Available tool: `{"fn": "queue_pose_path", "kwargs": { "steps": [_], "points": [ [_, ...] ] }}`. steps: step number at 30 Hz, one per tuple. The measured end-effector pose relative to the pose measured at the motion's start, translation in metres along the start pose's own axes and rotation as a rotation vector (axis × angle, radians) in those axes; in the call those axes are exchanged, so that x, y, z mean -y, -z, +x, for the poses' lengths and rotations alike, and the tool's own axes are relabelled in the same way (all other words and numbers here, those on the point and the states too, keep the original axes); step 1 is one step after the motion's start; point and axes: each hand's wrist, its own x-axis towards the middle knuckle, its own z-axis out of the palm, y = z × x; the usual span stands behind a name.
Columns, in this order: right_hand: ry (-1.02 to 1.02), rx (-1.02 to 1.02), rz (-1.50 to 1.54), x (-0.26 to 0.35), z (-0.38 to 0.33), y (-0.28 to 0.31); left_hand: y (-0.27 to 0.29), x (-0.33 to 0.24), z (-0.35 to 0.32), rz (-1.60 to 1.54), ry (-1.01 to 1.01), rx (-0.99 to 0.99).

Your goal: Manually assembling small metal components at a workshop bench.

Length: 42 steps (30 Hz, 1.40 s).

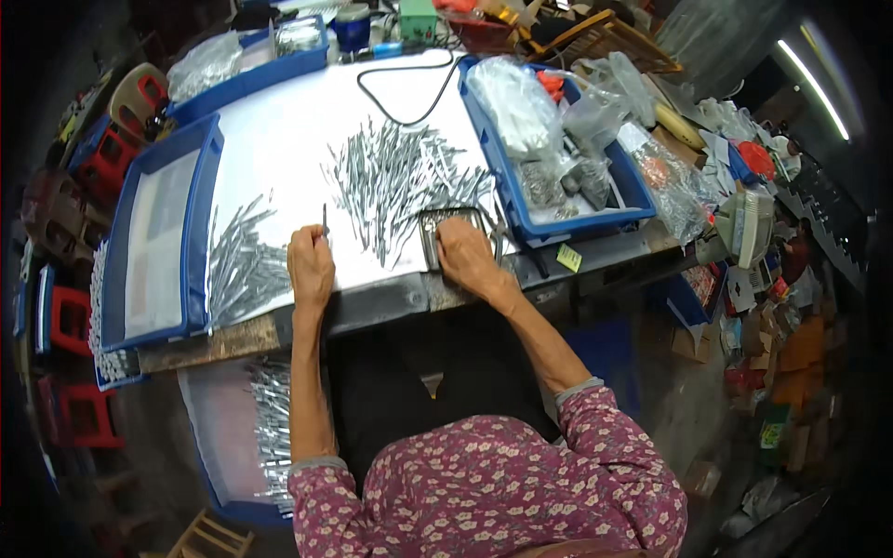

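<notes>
Metal pins (400,181) lie in a loose grey heap on the white sheet (279,139) just above the centre of the frame, well within reach of both hands. A second, tidier bundle of pins (240,265) lies at centre left, beside the long blue tray (200,223). The left hand (312,265) rests knuckles-up on the sheet at centre left, its forearm running straight up from the lower edge; its fingers are pressed together in a pinch on a single pin (325,219) that stands upright above the fingertips. The right hand (465,253) sits just right of centre, forearm slanting in from the lower right, wrist bent, fingers curled down onto a small dark rectangular frame (453,223) at the near edge of the heap; whether it grips the frame or only presses on it cannot be told. A blue bin (521,219) with clear plastic bags (516,102) stands at upper right, just beside the right hand.
</notes>
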Motion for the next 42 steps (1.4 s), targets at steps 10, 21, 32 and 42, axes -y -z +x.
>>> {"fn": "queue_pose_path", "kwargs": {
  "steps": [10, 21, 32, 42],
  "points": [
    [-0.014, 0.027, -0.013, 0.002, 0.007, 0.002, -0.002, -0.010, -0.005, -0.048, -0.060, -0.031],
    [-0.410, 0.076, 0.553, 0.009, 0.011, 0.024, -0.004, -0.037, -0.009, -0.152, -0.046, -0.012],
    [-0.532, 0.130, 0.997, 0.001, 0.006, 0.026, -0.006, -0.058, -0.014, -0.411, 0.084, 0.117],
    [-0.610, 0.108, 1.149, 0.005, 0.005, 0.028, -0.020, -0.084, -0.023, -0.882, 0.191, 0.316]
  ]
}}
